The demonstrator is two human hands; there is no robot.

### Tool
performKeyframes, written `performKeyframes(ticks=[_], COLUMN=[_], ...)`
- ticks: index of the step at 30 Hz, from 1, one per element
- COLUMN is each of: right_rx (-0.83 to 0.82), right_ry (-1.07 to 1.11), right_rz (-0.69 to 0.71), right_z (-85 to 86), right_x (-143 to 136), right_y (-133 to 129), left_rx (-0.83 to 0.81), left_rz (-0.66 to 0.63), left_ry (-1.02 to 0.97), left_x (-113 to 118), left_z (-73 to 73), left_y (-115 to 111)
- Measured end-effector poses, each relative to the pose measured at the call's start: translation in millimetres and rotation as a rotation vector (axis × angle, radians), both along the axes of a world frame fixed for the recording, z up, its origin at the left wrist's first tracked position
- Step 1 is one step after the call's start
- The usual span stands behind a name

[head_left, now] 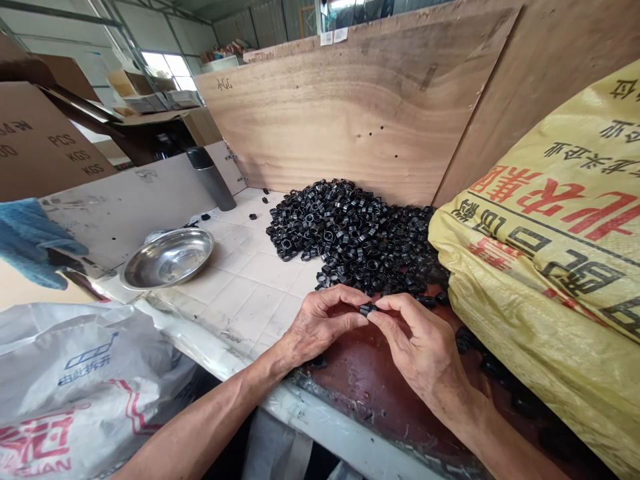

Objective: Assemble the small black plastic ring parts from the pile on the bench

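Note:
Between the fingertips of both my hands is a small black ring-like part [367,309]. My left hand [320,321] pinches it from the left with thumb and forefinger. From the right, the thumb and forefinger of my right hand [417,340] close on the same part. Just beyond my hands a large heap of black ring-shaped parts [350,227] lies against the wooden board [345,113]. Under my hands is a dark red-brown surface [373,380], scuffed and shiny.
A steel bowl [170,259] and a dark bottle [213,180] stand on the left of the table [250,293]. A yellow woven sack [540,267] fills the right side. A white sack [85,387] is at lower left, below cardboard boxes [45,147] and a blue cloth [30,240].

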State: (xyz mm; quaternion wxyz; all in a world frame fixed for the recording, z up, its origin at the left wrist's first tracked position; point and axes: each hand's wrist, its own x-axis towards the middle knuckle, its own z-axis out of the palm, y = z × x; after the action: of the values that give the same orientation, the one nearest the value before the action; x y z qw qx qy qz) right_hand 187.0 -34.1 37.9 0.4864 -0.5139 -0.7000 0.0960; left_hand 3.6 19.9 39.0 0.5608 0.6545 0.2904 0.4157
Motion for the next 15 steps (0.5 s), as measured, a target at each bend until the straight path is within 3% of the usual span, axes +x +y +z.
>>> performKeyframes(ticks=[4, 10, 15], right_rx=[0.012, 0.064, -0.016], right_ry=[0.053, -0.013, 0.031], right_rz=[-0.012, 0.096, 0.011], right_z=[-2.5, 3.4, -3.1], right_x=[-1, 1, -3], right_y=[0, 1, 0], left_rx=[0.021, -0.008, 0.167], left_rz=[-0.003, 0.012, -0.013], left_ry=[-0.020, 0.020, -0.036], left_x=[2, 0, -1], left_z=[0.2, 5.7, -10.6], left_y=[-1, -1, 4])
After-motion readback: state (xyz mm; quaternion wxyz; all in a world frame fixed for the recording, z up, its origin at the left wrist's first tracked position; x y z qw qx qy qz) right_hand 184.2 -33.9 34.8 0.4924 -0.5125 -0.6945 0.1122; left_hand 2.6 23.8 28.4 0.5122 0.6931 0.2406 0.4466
